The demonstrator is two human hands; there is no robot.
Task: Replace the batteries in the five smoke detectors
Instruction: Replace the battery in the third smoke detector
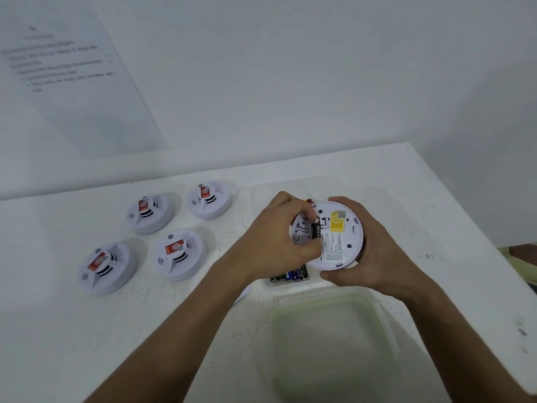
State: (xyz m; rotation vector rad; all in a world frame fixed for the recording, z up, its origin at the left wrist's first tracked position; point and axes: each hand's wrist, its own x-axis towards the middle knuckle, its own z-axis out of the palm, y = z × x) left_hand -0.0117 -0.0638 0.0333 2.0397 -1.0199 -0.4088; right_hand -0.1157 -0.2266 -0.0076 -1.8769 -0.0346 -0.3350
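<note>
The right hand [374, 251] grips the rim of an upturned smoke detector [334, 234], held in the air above the tray of batteries [290, 276] near the right edge of the desk [377, 170]. The left hand [279, 237] pinches a black battery [316, 231] at the open compartment; its long axis runs front to back. Four more detectors [177, 254] sit toward the left edge, well apart.

Five smoke detectors: four [108, 267] [179, 254] [149, 213] [209, 199] left of the hands, one [337, 237] held between them; two clear containers [334, 338] [261, 196] nearby.
</note>
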